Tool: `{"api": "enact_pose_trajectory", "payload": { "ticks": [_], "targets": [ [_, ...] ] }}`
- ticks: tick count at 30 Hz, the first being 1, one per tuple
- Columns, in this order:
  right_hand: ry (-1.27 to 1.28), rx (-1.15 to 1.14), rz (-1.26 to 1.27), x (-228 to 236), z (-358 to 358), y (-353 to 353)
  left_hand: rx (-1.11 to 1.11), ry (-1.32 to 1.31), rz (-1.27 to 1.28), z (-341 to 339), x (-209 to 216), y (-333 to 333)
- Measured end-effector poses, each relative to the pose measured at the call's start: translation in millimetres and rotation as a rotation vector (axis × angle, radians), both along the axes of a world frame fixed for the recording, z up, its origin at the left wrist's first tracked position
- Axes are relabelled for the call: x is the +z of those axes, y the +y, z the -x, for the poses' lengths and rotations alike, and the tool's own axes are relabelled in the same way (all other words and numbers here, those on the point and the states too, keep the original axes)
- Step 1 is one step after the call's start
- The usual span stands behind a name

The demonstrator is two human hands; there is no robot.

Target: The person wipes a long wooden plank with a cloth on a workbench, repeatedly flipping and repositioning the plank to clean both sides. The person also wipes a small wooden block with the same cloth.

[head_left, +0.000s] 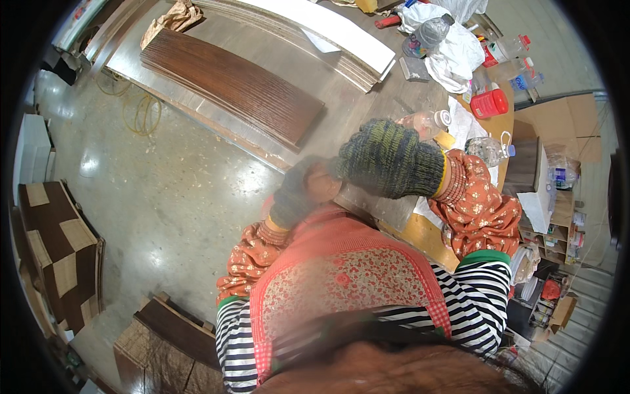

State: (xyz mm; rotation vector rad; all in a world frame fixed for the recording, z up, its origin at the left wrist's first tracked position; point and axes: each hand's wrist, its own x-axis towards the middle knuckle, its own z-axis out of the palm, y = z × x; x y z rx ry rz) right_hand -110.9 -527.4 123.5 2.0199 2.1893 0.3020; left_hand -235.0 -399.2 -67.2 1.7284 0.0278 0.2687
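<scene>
My right hand (390,161), in a dark green and navy knitted glove with a yellow cuff edge, is closed in front of my body. Whatever its curled fingers hold is hidden. Just to its left, my left hand (292,194) wears a matching glove and is smeared by motion and haze. Between the two hands a blurred reddish-brown patch (323,184) shows; I cannot tell what it is. Beneath my right hand lies a grey-brown panel surface (377,205). Ahead of both hands, a stack of dark brown wood-grain boards (230,85) rests on the worktable (367,108).
White-faced boards (315,29) lie along the far side. Bottles, a red-labelled jar (489,104) and white plastic bags (456,59) crowd the right end. On the floor at left stand brown panel stacks (62,253) and a coiled yellow hose (141,115). Shelves (558,230) stand right.
</scene>
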Motion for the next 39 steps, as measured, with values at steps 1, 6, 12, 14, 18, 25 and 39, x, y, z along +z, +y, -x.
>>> {"api": "enact_pose_trajectory", "payload": {
  "ticks": [1, 6, 12, 14, 18, 25, 39],
  "targets": [
    [-0.056, 0.071, -0.095, -1.6, -2.5, 0.4, 0.059, -0.027, -0.043, -1.1, -2.4, -0.5],
    [0.299, -0.003, 0.112, -7.6, -16.1, -0.1, -0.047, 0.042, -0.051, -3.5, 6.4, -0.9],
    [0.263, 0.004, 0.089, -21.2, -24.4, -4.3, 0.094, 0.049, -0.338, 3.1, 28.8, -2.5],
    [0.268, -0.031, 0.088, -27.6, -23.8, -8.7, 0.185, -0.057, -0.452, 0.3, 27.1, -5.9],
    [0.246, -0.149, 0.11, -38.8, -18.2, -13.8, 0.192, -0.105, -0.177, -5.7, 18.4, -5.0],
    [0.365, -0.216, 0.105, -37.5, 7.1, -9.9, 0.315, -0.16, -0.111, -1.9, 15.2, -5.8],
    [0.0, -0.259, 0.037, -32.2, 22.0, -10.5, 0.413, -0.037, -0.164, -0.1, -26.4, -6.0]
  ]
}}
